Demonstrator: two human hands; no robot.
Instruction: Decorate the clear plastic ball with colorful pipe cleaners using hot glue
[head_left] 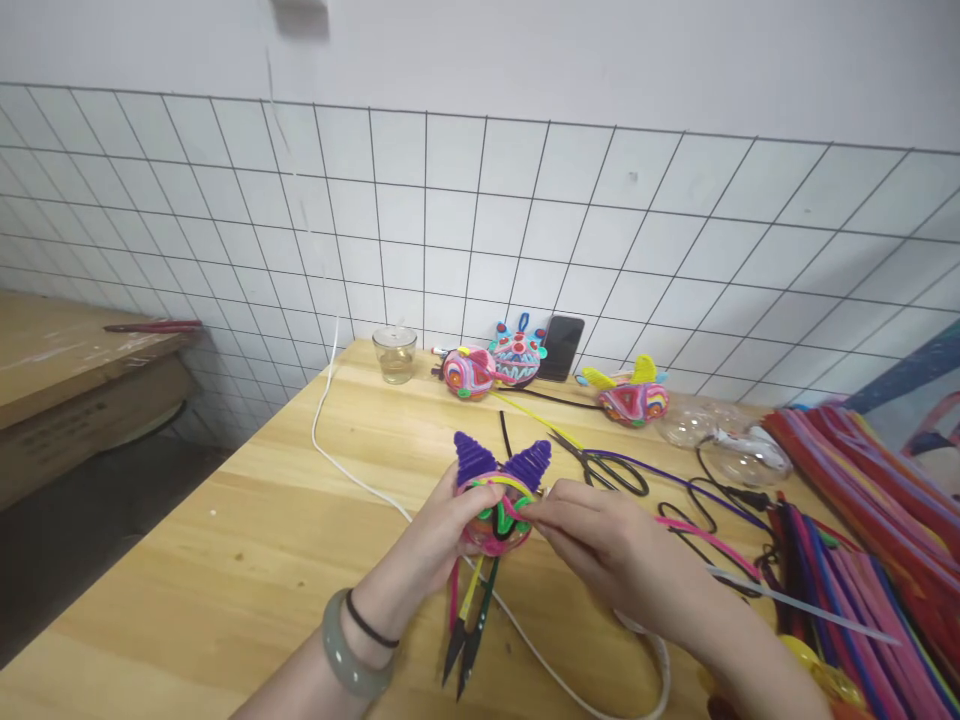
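Note:
My left hand [431,535] is closed around a round pipe-cleaner animal head [496,546], its thumb lying across the front. Two purple ears [475,458] stand up from the ball, and green, black, yellow and pink strands cover its face. At the ball's right side, the fingers of my right hand [607,530] are pinched together on a pink pipe cleaner [514,510] that lies against the face. Just below the ball, thread snips [469,640] with dark pointed blades lie on the table. The left hand's fingers behind the ball are hidden.
Black scissors [604,468] lie beyond my right hand. Finished-looking pipe-cleaner figures [469,373], a glass [394,356] and a phone [562,348] stand at the back. Clear plastic balls [750,462] and bundled pipe cleaners [862,590] are on the right. A white cable [360,482] crosses the table.

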